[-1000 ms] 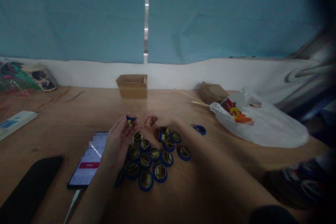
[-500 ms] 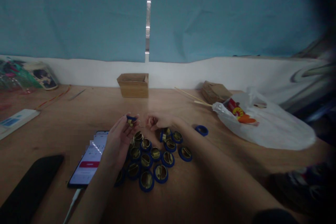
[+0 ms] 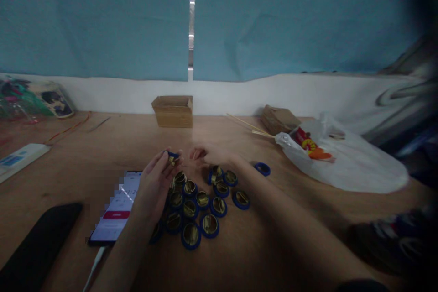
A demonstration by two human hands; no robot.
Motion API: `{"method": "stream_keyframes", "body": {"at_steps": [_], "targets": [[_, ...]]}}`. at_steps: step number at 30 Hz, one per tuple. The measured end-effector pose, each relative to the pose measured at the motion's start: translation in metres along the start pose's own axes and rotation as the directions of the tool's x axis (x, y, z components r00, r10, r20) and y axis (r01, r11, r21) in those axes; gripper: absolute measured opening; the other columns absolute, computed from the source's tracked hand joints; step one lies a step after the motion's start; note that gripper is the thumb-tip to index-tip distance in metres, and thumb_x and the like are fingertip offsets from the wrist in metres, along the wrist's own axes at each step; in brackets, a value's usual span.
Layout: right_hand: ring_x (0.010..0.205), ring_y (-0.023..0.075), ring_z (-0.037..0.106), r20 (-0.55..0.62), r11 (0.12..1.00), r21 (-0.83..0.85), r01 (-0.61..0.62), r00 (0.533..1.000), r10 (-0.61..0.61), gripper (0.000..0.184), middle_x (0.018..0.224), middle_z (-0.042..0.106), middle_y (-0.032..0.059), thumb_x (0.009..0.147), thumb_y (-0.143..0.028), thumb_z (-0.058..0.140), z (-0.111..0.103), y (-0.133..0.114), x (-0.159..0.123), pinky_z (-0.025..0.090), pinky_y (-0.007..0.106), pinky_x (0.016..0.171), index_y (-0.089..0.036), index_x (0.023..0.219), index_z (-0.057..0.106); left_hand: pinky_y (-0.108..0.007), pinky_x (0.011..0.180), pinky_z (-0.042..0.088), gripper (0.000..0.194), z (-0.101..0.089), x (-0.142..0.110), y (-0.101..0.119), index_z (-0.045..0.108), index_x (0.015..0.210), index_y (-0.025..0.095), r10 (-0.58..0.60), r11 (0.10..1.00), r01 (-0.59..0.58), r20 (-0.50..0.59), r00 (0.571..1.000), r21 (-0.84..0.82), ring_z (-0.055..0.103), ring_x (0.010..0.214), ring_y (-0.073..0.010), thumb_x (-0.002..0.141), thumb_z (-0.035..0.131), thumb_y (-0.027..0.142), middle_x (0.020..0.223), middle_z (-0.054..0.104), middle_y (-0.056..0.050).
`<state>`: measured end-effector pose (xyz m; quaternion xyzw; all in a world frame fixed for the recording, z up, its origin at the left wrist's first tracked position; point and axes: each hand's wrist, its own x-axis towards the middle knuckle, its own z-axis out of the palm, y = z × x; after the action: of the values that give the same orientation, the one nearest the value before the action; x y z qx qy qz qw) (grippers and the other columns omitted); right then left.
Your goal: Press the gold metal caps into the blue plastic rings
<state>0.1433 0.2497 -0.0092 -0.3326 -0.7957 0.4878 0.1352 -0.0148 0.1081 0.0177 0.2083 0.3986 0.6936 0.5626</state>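
My left hand (image 3: 155, 180) pinches a pin badge (image 3: 173, 157) with a blue rim and gold-coloured back, raised above the wooden table. Just to its right, my right hand (image 3: 207, 154) has its fingers curled together; whatever may lie between them is too small and blurred to make out. Below both hands, several similar pin badges (image 3: 190, 208) lie in a loose cluster, gold backs and pin bars facing up. One badge (image 3: 241, 199) sits a little apart at the cluster's right. Beyond my right forearm rests a blue ring-shaped piece (image 3: 262, 169).
A lit phone (image 3: 111, 221) with a white cable lies beside my left forearm, near a dark flat object (image 3: 43, 237). Behind stand an open cardboard box (image 3: 175, 115) and a brown packet (image 3: 279, 120). A white plastic bag (image 3: 362, 164) and thin sticks (image 3: 248, 123) are at right.
My right hand's fingers have shifted slightly and curl in a different pose. My left hand still holds the badge in nearly the same place. The view has moved very slightly.
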Motion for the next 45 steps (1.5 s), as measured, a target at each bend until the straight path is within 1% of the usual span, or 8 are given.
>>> {"method": "stream_keyframes", "body": {"at_steps": [7,10,15,21,28,31,39,45], "targets": [[0.06,0.0109,0.061,-0.186,0.981,0.176,0.082,0.981,-0.048,0.019,0.068,0.06,-0.0036,0.08,-0.017,0.066,-0.014,-0.047,-0.052,0.052,0.025,0.059,-0.019,0.095,0.055,-0.025,0.08,0.051,0.033,0.001,-0.007,-0.001,0.063,0.106,0.014,-0.007,0.99,-0.005,0.087,0.996,0.138,0.068,0.087,-0.0158,0.078,0.071,0.03,0.101,0.073,-0.01],[0.061,0.0118,0.066,-0.206,0.855,0.512,0.082,0.978,0.03,0.027,0.072,0.064,-0.0015,0.074,-0.022,0.075,-0.009,-0.057,-0.089,0.055,0.024,0.058,-0.016,0.094,0.059,-0.024,0.077,0.051,0.035,0.004,-0.019,-0.001,0.063,0.112,0.018,-0.067,0.958,-0.015,0.276,0.959,0.286,0.068,0.089,-0.0174,0.08,0.071,0.03,0.103,0.072,-0.009],[0.06,0.0085,0.068,-0.189,0.591,0.803,0.074,0.973,0.135,0.047,0.072,0.067,-0.0032,0.068,-0.021,0.083,0.013,-0.049,-0.134,0.056,0.016,0.057,-0.017,0.109,0.062,-0.027,0.083,0.051,0.032,0.013,-0.037,-0.004,0.064,0.113,0.022,-0.145,0.941,-0.057,0.552,0.821,0.332,0.065,0.103,-0.022,0.082,0.068,0.021,0.115,0.069,-0.01],[0.055,0.0042,0.064,-0.161,0.391,0.914,0.105,0.981,0.112,0.016,0.069,0.066,-0.002,0.07,-0.022,0.082,0.034,-0.033,-0.144,0.053,0.01,0.054,-0.015,0.078,0.071,-0.034,0.097,0.045,0.037,0.013,-0.039,-0.016,0.059,0.119,0.026,-0.122,0.945,-0.104,0.631,0.766,0.309,0.057,0.118,-0.0248,0.084,0.065,0.018,0.126,0.063,-0.009],[0.066,0.0057,0.061,-0.284,0.453,0.864,0.22,0.955,0.079,0.01,0.076,0.063,-0.0019,0.07,-0.022,0.082,0.041,-0.04,-0.148,0.051,0.014,0.062,-0.019,0.074,0.073,-0.028,0.086,0.049,0.031,0.013,-0.04,-0.025,0.062,0.115,0.025,-0.152,0.92,-0.119,0.618,0.771,0.374,0.062,0.104,-0.0206,0.084,0.065,0.019,0.111,0.066,-0.008],[0.067,0.0066,0.06,-0.311,0.489,0.843,0.225,0.945,0.1,0.01,0.075,0.063,-0.0016,0.069,-0.021,0.082,0.042,-0.039,-0.15,0.049,0.015,0.062,-0.02,0.073,0.073,-0.023,0.071,0.051,0.027,0.016,-0.041,-0.025,0.065,0.113,0.024,-0.176,0.905,-0.099,0.576,0.799,0.414,0.064,0.085,-0.0163,0.086,0.062,0.023,0.1,0.068,-0.006],[0.067,0.0082,0.058,-0.28,0.488,0.854,0.18,0.95,0.14,0.012,0.074,0.064,-0.0018,0.067,-0.024,0.083,0.051,-0.03,-0.144,0.048,0.019,0.065,-0.021,0.071,0.073,-0.021,0.058,0.051,0.02,0.019,-0.041,-0.028,0.065,0.106,0.023,-0.219,0.909,0.003,0.471,0.854,0.416,0.064,0.065,-0.013,0.087,0.061,0.028,0.082,0.067,-0.003],[0.07,0.0096,0.058,-0.277,0.534,0.828,0.171,0.953,0.125,0.011,0.075,0.063,-0.0018,0.07,-0.024,0.081,0.055,-0.029,-0.142,0.047,0.021,0.066,-0.02,0.072,0.07,-0.022,0.056,0.051,0.014,0.02,-0.041,-0.03,0.066,0.098,0.021,-0.228,0.917,0.032,0.457,0.86,0.398,0.063,0.062,-0.0128,0.085,0.064,0.028,0.076,0.067,-0.002]]}}
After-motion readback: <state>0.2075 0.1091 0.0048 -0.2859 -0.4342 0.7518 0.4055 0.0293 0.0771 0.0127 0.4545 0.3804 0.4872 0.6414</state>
